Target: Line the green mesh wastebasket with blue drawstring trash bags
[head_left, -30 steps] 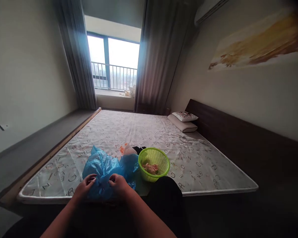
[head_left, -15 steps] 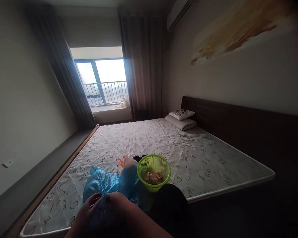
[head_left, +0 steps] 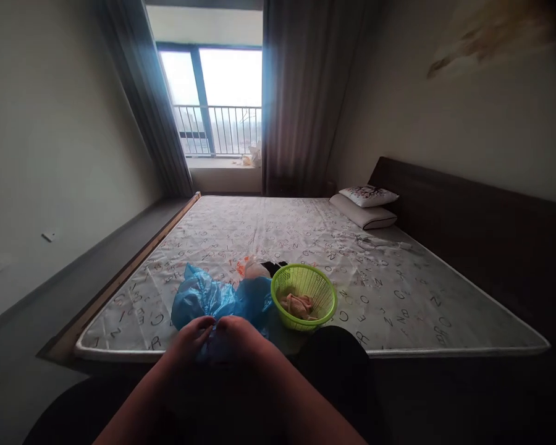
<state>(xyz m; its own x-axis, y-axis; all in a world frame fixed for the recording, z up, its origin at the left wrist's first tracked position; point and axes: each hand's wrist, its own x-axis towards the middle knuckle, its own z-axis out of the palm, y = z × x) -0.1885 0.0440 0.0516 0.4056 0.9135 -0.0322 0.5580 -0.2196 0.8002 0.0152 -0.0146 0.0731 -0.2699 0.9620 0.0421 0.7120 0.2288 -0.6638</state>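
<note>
A blue plastic bag (head_left: 202, 293) lies bunched at the near edge of the mattress, part of it hanging toward me. My left hand (head_left: 193, 334) has its fingers closed on the bag's gathered plastic. Right beside it, my right hand (head_left: 238, 334) grips the same plastic, its fingertips mostly hidden from view. To the right of the bag stands a green plastic basket (head_left: 327, 303) with a beige crumpled cloth (head_left: 299, 305) inside. Behind them lie a clear bag with orange print (head_left: 254, 267) and a black item (head_left: 274, 267) I cannot make out.
The letter-printed mattress (head_left: 398, 290) spans the middle, with two stacked pillows (head_left: 368, 196) by the dark headboard (head_left: 467, 198). My dark-clad knee (head_left: 333, 352) rises just below the basket. Curtains (head_left: 301, 105) flank the window at the back.
The view has tilted down and turned left, so the bed sits higher and further right. Both hands stay on the blue bag and have come closer together.
</note>
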